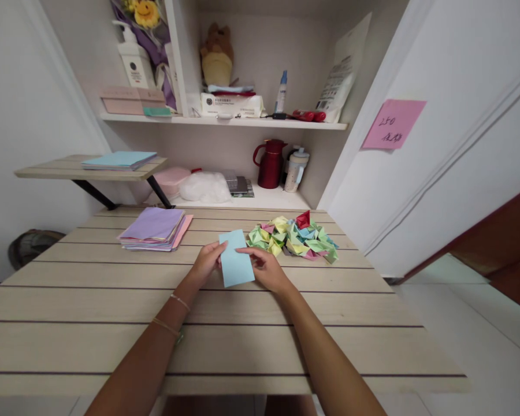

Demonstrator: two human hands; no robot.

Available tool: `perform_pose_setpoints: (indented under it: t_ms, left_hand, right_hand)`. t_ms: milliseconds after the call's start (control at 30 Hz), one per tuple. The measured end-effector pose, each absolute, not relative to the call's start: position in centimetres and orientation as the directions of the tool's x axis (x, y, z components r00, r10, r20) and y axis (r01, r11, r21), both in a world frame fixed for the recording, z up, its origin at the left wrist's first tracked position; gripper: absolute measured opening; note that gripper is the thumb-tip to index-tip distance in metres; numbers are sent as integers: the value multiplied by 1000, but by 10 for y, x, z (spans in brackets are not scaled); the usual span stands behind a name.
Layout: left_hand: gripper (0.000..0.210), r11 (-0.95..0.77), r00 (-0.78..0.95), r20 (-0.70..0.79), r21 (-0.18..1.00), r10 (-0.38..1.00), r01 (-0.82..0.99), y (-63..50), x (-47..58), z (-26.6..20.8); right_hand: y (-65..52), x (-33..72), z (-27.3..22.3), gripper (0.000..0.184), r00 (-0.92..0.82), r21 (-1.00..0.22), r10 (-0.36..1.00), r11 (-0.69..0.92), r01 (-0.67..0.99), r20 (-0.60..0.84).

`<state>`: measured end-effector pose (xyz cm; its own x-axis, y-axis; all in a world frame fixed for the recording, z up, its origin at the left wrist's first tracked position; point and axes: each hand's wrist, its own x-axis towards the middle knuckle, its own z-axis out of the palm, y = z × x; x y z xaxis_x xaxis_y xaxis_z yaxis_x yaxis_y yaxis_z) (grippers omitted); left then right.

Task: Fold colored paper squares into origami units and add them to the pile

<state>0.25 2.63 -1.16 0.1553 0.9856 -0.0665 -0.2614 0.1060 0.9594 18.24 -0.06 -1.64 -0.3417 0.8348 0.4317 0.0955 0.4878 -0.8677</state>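
Observation:
A light blue sheet of paper [236, 267], a tall rectangle in shape, is held tilted over the middle of the table. My left hand [208, 258] pinches its left edge, thumb on the front. At the right edge my right hand [266, 268] grips the same paper, with the index finger lying across the front and other fingers behind it. Just beyond my right hand lies a heap of small folded paper pieces [294, 237] in green, yellow, pink, blue and red. Left of my hands sits a stack of coloured paper [153, 226], purple on top.
A small raised shelf [47, 167] at the left carries more paper [119, 160]. Behind the slatted table [225, 346], the cabinet holds a red jug [271, 164], a pale bottle [296, 171] and a white plastic bag [205, 187]. A pink note [393, 123] hangs on the right wall.

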Motion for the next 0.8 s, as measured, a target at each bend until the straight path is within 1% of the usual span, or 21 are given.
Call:
perform_pose_setpoints:
  t_ms: [67,133,200,267,333,400,500,633,800]
  left_hand:
    - [28,52,146,-29,986,989,-160,25,4,-11]
    - [29,-17,137,27,998,990,-68,24,6,-10]
    - [32,-60,145,61,998,988,-10,24,6,-10]
    - [35,-60,155,63,998,986,-20,24,5,-11]
    - [38,-44,176,57,996,983,-78,24,4,-11]
    - [41,-31,222,60,991,973,-131,22,5,-10]
    - [37,-31,267,68,990,961,-140,19,8,-9]
    - [33,-44,230,65,994,971,-95,19,11,-10]
    - [33,-52,191,66,996,979,-77,25,8,-16]
  right_hand:
    - [1,183,-17,32,-322,-866,843,487,114,431]
    - [3,183,-17,21,-284,-864,855,485,137,434]
    - [3,183,-16,13,-225,-868,873,471,158,433]
    - [3,182,-16,17,-144,-883,899,435,177,414]
    - [2,182,-16,24,-74,-907,924,383,177,376]
    - [3,181,-16,25,-27,-927,939,344,149,344]
    - [4,181,-17,27,15,-941,943,332,67,333]
    - [5,181,-18,30,14,-952,952,306,7,306]
    - [5,182,-21,24,-17,-950,952,306,61,306]
